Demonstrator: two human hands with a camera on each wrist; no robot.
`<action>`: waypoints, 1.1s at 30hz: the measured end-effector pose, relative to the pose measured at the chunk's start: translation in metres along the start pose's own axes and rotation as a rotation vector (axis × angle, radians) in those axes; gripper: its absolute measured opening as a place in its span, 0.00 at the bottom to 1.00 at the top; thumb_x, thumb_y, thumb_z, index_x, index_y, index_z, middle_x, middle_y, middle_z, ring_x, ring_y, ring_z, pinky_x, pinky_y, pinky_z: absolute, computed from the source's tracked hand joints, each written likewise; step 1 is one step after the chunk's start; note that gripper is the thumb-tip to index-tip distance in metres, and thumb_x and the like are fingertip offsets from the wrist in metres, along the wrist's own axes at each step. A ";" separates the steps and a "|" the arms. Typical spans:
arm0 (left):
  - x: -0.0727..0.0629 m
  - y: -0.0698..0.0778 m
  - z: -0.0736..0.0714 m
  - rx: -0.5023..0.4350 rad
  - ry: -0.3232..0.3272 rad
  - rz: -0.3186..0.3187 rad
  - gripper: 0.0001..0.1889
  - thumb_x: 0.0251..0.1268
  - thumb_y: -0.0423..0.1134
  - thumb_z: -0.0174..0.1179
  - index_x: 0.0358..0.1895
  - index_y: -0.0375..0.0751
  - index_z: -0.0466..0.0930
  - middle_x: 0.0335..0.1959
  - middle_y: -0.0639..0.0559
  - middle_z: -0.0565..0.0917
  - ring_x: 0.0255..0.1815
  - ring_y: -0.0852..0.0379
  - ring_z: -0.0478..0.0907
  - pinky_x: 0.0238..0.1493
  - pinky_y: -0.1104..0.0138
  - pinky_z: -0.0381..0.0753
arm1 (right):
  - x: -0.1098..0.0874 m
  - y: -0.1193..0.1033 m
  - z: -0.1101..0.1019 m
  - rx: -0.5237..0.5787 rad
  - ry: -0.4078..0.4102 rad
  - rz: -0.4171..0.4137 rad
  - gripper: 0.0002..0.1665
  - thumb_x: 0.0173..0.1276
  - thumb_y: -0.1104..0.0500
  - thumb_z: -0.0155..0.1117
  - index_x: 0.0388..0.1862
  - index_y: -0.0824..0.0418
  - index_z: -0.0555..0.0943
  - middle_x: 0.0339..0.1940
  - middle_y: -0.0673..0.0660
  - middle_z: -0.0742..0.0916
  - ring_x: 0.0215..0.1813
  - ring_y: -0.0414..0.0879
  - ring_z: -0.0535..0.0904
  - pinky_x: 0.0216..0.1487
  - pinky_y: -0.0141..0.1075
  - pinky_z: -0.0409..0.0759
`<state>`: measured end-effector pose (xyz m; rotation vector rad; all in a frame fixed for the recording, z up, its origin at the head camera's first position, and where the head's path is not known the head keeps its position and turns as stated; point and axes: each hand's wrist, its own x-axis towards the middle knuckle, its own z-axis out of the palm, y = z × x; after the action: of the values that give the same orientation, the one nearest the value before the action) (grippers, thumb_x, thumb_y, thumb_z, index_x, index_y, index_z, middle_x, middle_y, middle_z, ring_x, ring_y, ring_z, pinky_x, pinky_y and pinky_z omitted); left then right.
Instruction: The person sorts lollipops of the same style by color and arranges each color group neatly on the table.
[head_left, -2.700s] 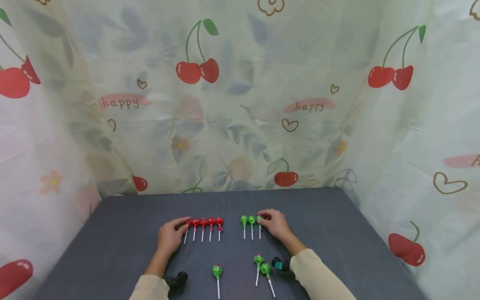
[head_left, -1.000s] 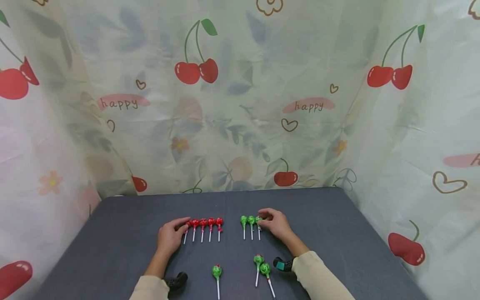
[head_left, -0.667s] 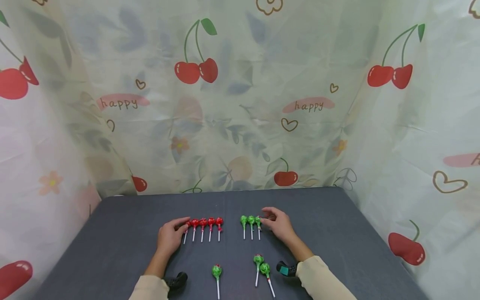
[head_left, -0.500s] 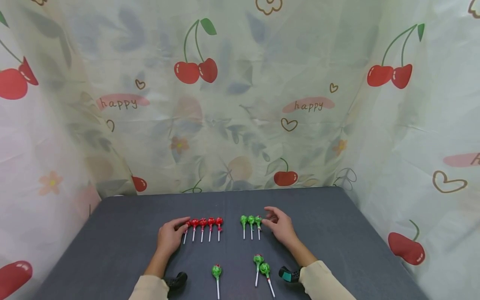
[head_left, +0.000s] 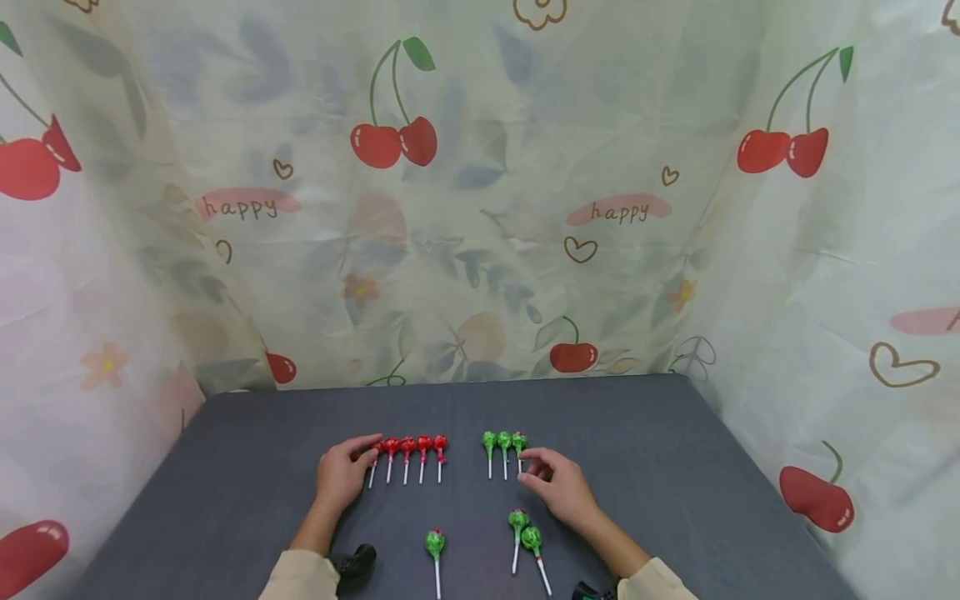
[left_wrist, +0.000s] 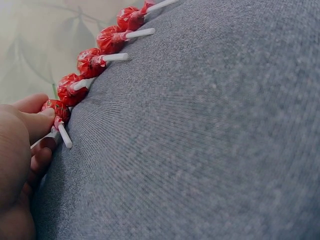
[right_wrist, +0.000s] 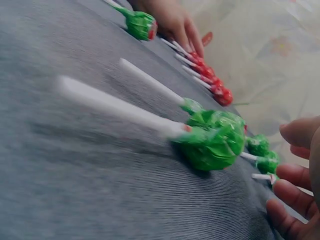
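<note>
Several red lollipops (head_left: 407, 447) lie in a row on the grey cloth, sticks toward me. At the row's left end my left hand (head_left: 339, 477) pinches the outermost red lollipop (left_wrist: 59, 107) by its head, between thumb and fingers. To the right, three green lollipops (head_left: 505, 442) form another row. My right hand (head_left: 562, 489) is beside the rightmost one, near its stick, fingers loosely bent and thumb apart; it holds nothing. Closer to me lie two green lollipops, one (head_left: 517, 520) touching the other (head_left: 532, 538), and a single green lollipop (head_left: 434, 543) farther left.
A dark grey cloth (head_left: 247, 492) covers the table. Behind and on both sides hangs a pale curtain (head_left: 480, 208) printed with cherries. Black straps (head_left: 356, 561) circle the wrists, and pale sleeves (head_left: 300, 577) cover the forearms.
My right hand has let go of the rightmost green lollipop in the row, moved slightly right, then down toward me. The left hand and the lollipops stay in place.
</note>
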<state>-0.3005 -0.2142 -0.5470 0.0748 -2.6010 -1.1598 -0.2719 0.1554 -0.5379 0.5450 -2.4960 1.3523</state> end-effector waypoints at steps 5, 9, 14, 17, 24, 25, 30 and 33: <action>0.001 0.000 0.001 0.006 0.012 -0.005 0.14 0.65 0.37 0.64 0.53 0.48 0.86 0.50 0.43 0.84 0.51 0.44 0.79 0.50 0.48 0.73 | -0.007 -0.004 -0.002 -0.020 -0.123 -0.029 0.13 0.62 0.57 0.71 0.44 0.60 0.84 0.24 0.43 0.79 0.24 0.35 0.73 0.26 0.31 0.72; 0.000 0.001 0.002 0.008 0.019 -0.013 0.13 0.65 0.36 0.64 0.52 0.48 0.86 0.50 0.43 0.84 0.50 0.44 0.79 0.50 0.48 0.73 | -0.011 -0.008 -0.006 -0.040 -0.237 -0.067 0.14 0.63 0.53 0.70 0.43 0.60 0.84 0.22 0.42 0.78 0.22 0.33 0.71 0.24 0.30 0.71; -0.001 0.001 0.002 0.009 0.007 -0.025 0.13 0.66 0.37 0.63 0.53 0.48 0.86 0.50 0.44 0.84 0.50 0.45 0.79 0.51 0.49 0.73 | -0.016 -0.012 -0.009 -0.047 -0.342 -0.097 0.15 0.63 0.51 0.70 0.43 0.59 0.84 0.20 0.41 0.78 0.21 0.32 0.70 0.24 0.29 0.70; 0.000 0.002 0.002 0.006 0.009 -0.025 0.13 0.66 0.37 0.63 0.53 0.48 0.86 0.50 0.44 0.84 0.50 0.45 0.79 0.51 0.49 0.73 | -0.017 -0.014 -0.010 -0.061 -0.370 -0.121 0.14 0.62 0.50 0.71 0.41 0.58 0.84 0.19 0.40 0.76 0.20 0.31 0.69 0.23 0.27 0.69; 0.000 0.003 0.002 0.001 0.002 -0.027 0.14 0.66 0.36 0.63 0.54 0.48 0.85 0.52 0.43 0.84 0.52 0.45 0.78 0.52 0.48 0.72 | -0.021 -0.014 -0.014 -0.049 -0.455 -0.155 0.16 0.60 0.47 0.72 0.41 0.56 0.84 0.18 0.38 0.75 0.21 0.29 0.69 0.24 0.26 0.68; 0.000 0.003 0.002 0.000 0.002 -0.029 0.14 0.66 0.36 0.63 0.54 0.48 0.85 0.52 0.43 0.83 0.52 0.45 0.78 0.52 0.48 0.72 | -0.022 -0.013 -0.014 -0.051 -0.464 -0.155 0.16 0.60 0.47 0.72 0.41 0.56 0.85 0.18 0.38 0.75 0.22 0.30 0.69 0.25 0.27 0.67; -0.001 0.003 0.001 0.001 0.015 -0.025 0.13 0.65 0.36 0.64 0.52 0.47 0.86 0.50 0.43 0.84 0.49 0.45 0.79 0.49 0.50 0.73 | -0.023 -0.012 -0.013 -0.071 -0.471 -0.159 0.16 0.59 0.46 0.72 0.42 0.54 0.85 0.19 0.37 0.75 0.24 0.30 0.69 0.28 0.27 0.67; 0.000 0.003 0.001 0.003 0.022 -0.022 0.13 0.65 0.36 0.64 0.52 0.47 0.86 0.49 0.43 0.84 0.48 0.46 0.79 0.49 0.50 0.73 | -0.023 -0.012 -0.011 -0.076 -0.445 -0.165 0.15 0.59 0.48 0.73 0.40 0.54 0.85 0.19 0.36 0.75 0.25 0.30 0.68 0.28 0.27 0.67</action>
<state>-0.3002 -0.2112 -0.5458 0.1169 -2.5885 -1.1564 -0.2451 0.1632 -0.5317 1.1135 -2.7466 1.1705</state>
